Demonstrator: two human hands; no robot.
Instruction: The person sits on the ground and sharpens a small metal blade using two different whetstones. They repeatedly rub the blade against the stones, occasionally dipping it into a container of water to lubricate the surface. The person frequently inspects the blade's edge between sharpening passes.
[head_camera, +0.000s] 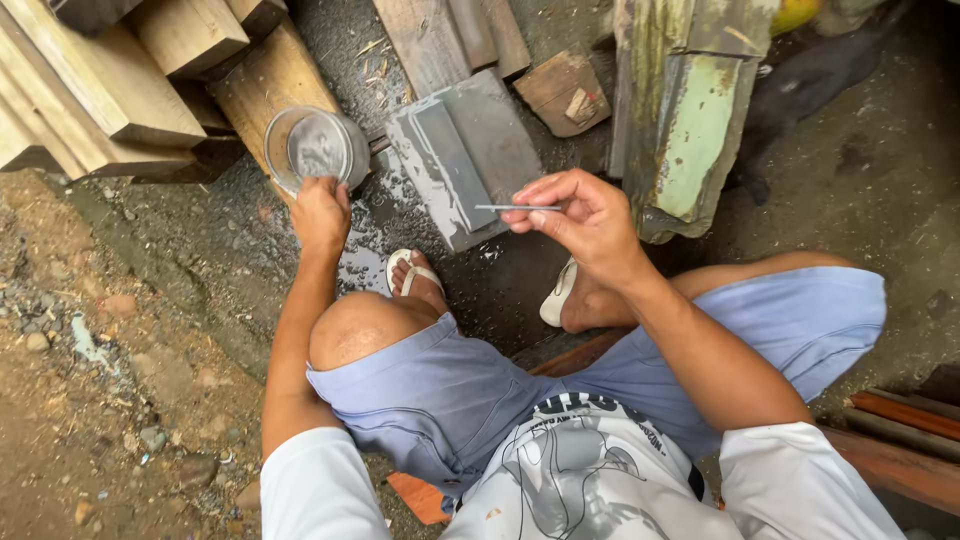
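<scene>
The right hand (585, 222) pinched a thin blade (517, 208) above the wet sharpening stone (465, 160) (grey, streaked), while the left hand (321, 212) gripped a clear bowl (314, 148).

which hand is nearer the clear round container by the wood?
Left. The left hand touches the near rim of the clear round container. The right hand is off to its right, over the grey sharpening stone, pinching a thin metal blade.
</scene>
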